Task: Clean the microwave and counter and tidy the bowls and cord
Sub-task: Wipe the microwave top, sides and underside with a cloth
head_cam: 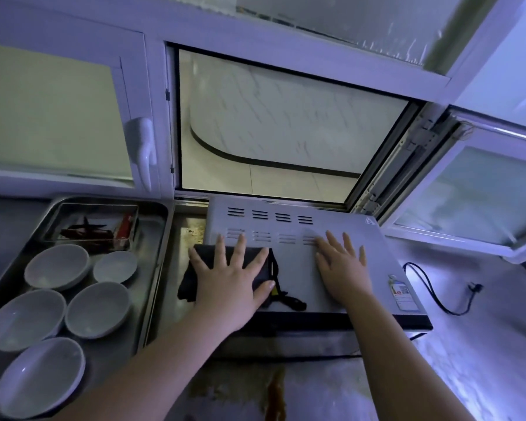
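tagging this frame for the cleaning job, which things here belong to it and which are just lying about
Job: microwave, dark cloth under left hand, right hand flat on top, five bowls, cord, stained counter.
Lying about: dish of chillies, window handle.

An open window frame [255, 34] fills twelve o'clock, looking onto a pale veined wall [286, 117] and a tiled floor [286, 180]. Its swung-out sash [468, 192] hangs at three o'clock. A white handle [143, 147] sits at ten o'clock. At nine o'clock lies a steel tray [154, 238]. A small dish [73, 214] of dried red chillies [85, 230] sits at its twelve o'clock end.
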Demonstrator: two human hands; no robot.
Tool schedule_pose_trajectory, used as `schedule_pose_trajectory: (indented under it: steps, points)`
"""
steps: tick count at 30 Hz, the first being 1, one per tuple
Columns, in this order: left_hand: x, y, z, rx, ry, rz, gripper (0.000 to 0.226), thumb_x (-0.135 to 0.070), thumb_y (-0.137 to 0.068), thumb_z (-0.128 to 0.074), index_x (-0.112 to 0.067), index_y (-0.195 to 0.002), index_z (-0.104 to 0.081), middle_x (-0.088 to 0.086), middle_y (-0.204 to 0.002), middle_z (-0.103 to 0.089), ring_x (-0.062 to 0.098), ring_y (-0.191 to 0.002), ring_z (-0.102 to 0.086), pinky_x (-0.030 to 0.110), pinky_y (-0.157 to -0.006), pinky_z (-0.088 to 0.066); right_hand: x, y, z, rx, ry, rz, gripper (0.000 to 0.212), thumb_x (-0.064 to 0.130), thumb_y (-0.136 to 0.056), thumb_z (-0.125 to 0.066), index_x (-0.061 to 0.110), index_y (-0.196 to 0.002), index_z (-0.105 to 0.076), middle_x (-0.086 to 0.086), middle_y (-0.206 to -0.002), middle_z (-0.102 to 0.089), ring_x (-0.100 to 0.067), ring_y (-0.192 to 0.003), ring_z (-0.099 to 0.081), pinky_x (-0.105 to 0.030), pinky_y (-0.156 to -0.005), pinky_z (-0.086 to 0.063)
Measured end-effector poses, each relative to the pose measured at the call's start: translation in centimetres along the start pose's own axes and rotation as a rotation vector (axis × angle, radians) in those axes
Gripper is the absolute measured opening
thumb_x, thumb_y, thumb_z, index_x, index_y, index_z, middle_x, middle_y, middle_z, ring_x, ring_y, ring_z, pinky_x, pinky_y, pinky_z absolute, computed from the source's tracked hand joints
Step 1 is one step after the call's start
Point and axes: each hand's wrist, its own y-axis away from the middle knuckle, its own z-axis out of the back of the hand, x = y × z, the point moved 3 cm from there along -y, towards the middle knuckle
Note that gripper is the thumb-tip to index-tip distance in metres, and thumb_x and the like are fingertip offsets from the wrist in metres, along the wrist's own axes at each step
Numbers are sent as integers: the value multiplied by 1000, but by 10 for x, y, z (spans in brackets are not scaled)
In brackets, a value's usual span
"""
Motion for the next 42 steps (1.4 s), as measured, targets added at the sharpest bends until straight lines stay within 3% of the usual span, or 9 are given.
schedule_pose_trajectory:
  steps: [6,10,15,25,29,33,37,40,42]
  points:
    - [-47,-45,-3,64,-7,-109,61,-69,-92,-8,-49,-147,8,2,-161,13,38,-146,11,77,-100,9,-10,-6,-11,-29,-112,-7,47,40,-103,-28,36,-150,-27,12,-159,-18,-15,-149,-5,-45,-120,1]
    - [-56,-119,-4,75,11,-29,60,-68,-93,-12,-47,-149,-3,2,-162,7,37,-147,8,78,-102,5,-14,-7,-12,-54,-173,-7,45,37,-102,-32,36,-147,-32,11,-158,-22,-14,-148,-8,-44,-120,0]
    - [-41,-171,4,72,14,86,60,-68,-94,-14,-48,-149,-4,1,-162,7,35,-147,7,76,-104,0,-13,-5,-9,-65,-204,-5,46,34,-101,-32,38,-147,-32,12,-158,-24,-14,-148,-9,-43,-121,1]
    - [29,-83,3,11,55,139,64,-73,-89,-13,-51,-148,-1,-1,-162,7,33,-148,5,71,-108,-8,-11,-3,-6,-21,-133,-12,47,37,-101,-31,33,-148,-34,10,-158,-23,-16,-148,-12,-46,-120,-2]
    - [45,-39,-7,-50,258,176,67,-74,-87,-26,-52,-147,-7,-3,-162,9,33,-148,1,62,-110,-24,15,-14,10,-39,-125,-56,43,30,-99,-37,27,-141,-45,4,-152,-38,-19,-142,-28,-49,-119,-11]
    - [58,-11,-21,-195,576,171,70,-64,-88,-48,-46,-149,-20,0,-162,3,28,-147,-5,45,-116,-23,105,-31,9,-67,-203,217,42,28,-101,-39,28,-142,-44,6,-153,-36,-17,-145,-21,-44,-119,-15]
    - [73,-3,-41,-250,1233,189,63,-48,-93,-55,-47,-147,-24,-10,-161,-6,5,-146,-9,22,-112,-17,165,-56,-10,46,-201,287,45,23,-101,-37,29,-146,-36,5,-159,-22,-17,-149,-4,-46,-120,-5]
    - [78,-7,-48,-228,1479,180,51,-37,-99,-49,-57,-137,-22,-24,-150,-11,-22,-130,-8,0,-101,-12,172,-67,-25,90,-150,234,47,31,-102,-35,33,-149,-29,9,-161,-12,-18,-149,6,-47,-118,6]
    - [84,-13,-57,-180,1542,212,43,-51,-98,-41,-62,-135,-21,-23,-151,-11,-22,-132,-9,9,-110,-10,171,-68,-32,107,-79,210,48,36,-102,-33,37,-150,-23,11,-161,-9,-18,-149,5,-49,-119,6]
